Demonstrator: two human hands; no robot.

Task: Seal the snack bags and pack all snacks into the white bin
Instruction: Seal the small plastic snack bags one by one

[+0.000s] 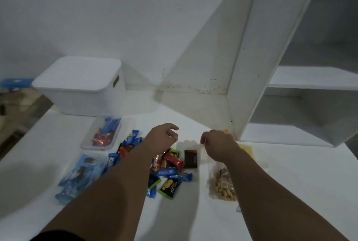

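A clear bag of peanuts (pixel 222 185) lies under the right forearm, nearer than the right hand (pixel 219 144). Loose wrapped candies (pixel 170 171) lie between both arms, just below the left hand (pixel 162 138). Both hands hover with fingers loosely curled, holding nothing visible. Left of the left hand, a clear tray (pixel 100 134) holds candy bars. Beyond it sits the white bin (pixel 81 85), lidded.

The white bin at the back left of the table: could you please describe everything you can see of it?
The white plastic bin is boxy with rounded corners, tapering slightly toward its base. A flat white lid covers it, so it is closed. A small slot handle shows on its right side. It stands upright on the white table, near the wall. Neither hand touches it.
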